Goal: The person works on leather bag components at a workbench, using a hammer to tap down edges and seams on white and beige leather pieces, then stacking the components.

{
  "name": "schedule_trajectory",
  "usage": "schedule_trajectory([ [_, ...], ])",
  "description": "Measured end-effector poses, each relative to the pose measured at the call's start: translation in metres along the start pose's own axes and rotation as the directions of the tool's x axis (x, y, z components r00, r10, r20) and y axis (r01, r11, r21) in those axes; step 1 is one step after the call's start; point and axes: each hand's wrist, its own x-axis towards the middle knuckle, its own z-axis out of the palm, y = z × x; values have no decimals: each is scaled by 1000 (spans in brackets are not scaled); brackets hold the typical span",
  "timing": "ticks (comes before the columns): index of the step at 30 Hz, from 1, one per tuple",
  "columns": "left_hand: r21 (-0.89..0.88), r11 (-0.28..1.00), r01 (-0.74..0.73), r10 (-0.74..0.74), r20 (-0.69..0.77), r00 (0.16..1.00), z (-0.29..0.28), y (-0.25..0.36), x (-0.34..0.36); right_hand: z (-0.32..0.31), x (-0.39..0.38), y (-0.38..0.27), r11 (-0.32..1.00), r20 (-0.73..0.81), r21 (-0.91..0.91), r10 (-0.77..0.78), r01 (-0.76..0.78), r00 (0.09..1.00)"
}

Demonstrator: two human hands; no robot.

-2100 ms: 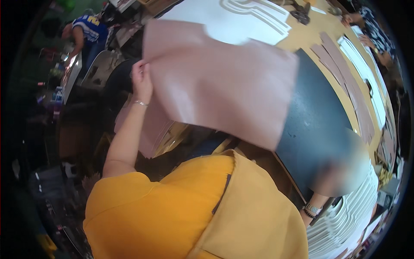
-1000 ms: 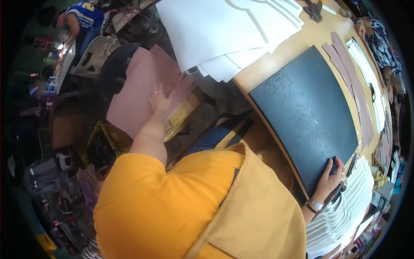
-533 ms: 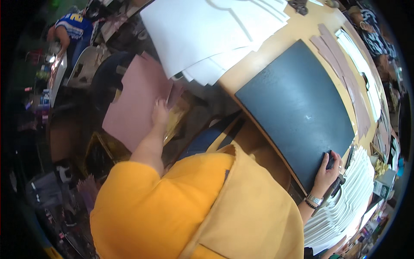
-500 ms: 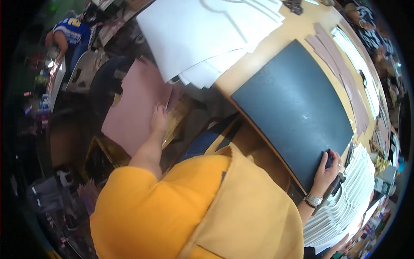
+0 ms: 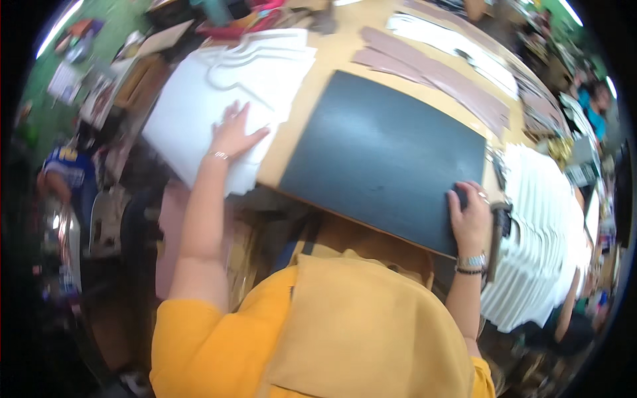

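My left hand (image 5: 233,134) lies open, fingers spread, on a stack of large white sheets (image 5: 179,109) at the left of the table. Grey curved outlines show on the upper part of the stack. My right hand (image 5: 470,211) rests at the right edge of a flat black board (image 5: 385,159). Its fingers curl round a small dark object (image 5: 459,194), mostly hidden under them. Beside that hand lies a dark-handled tool (image 5: 497,229), perhaps a hammer. Below the white sheets hangs a pinkish-brown sheet (image 5: 174,242), partly covered by my left arm.
White cut pieces (image 5: 531,232) are piled in overlapping layers at the right. Pinkish-brown strips (image 5: 431,73) and a long white strip (image 5: 458,50) lie at the far side of the table (image 5: 302,99). A person in blue (image 5: 70,172) is bent over at the left.
My left hand has left the pinkish-brown sheet and moved up onto the white stack. The view has turned, shifting the board leftward. My right hand keeps its place on the board.
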Motion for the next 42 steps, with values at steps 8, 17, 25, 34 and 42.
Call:
schedule_trajectory([
  [8, -732, 681, -28, -70, -103, 992, 1, -29, 4, -14, 41, 95, 997, -165, -8, 71, -73, 984],
  [17, -732, 611, -302, 525, 89, 847, -22, 178, -57, 1, 77, 147, 972, 15, -105, 211, -208, 977],
  [25, -684, 499, -533, 794, 115, 596, 54, 276, -117, -13, 69, 105, 656, 301, 527, 451, -540, 840],
  [34, -556, 442, -704, 862, 46, 504, 55, 282, -129, -27, 62, 50, 358, 853, 363, 242, -860, 461],
  [42, -542, 429, -723, 869, 27, 495, 52, 282, -131, -31, 92, 31, 453, 903, 162, 290, -876, 317],
])
